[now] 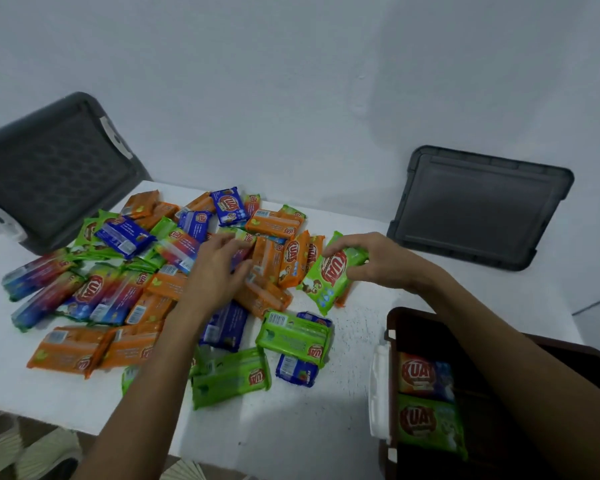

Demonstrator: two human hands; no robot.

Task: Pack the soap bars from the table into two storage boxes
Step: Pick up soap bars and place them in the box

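We look down on a white table (354, 341) that carries nearly everything here. At its far left stands a big dark grey plastic piece with a honeycomb pattern (49, 174); we cannot tell whether it is a lid or the 2nd box on its side. A flat dark grey plastic lid (478, 206) leans on the wall at the far right. At the near right sits a dark brown plastic storage box (392, 327), open, with 2 wrapped bars (426, 400) lying side by side inside it.

A loose pile of wrapped soap bars in orange, green, blue and mixed colours (84, 299) covers the left and middle of the table. Packing has barely begun.

The left hand (219, 271) is in the middle of the pile with fingers spread over the orange bars. It is blurred, so we cannot tell whether it grips one.

The right hand (378, 261) is at the pile's right edge, its fingers and thumb curled round a green wrapped soap bar (329, 275).

We judge this a pick step. Next, the green bar needs carrying near and right over the box rim and laying flat beside the 2 bars, lined up with them.
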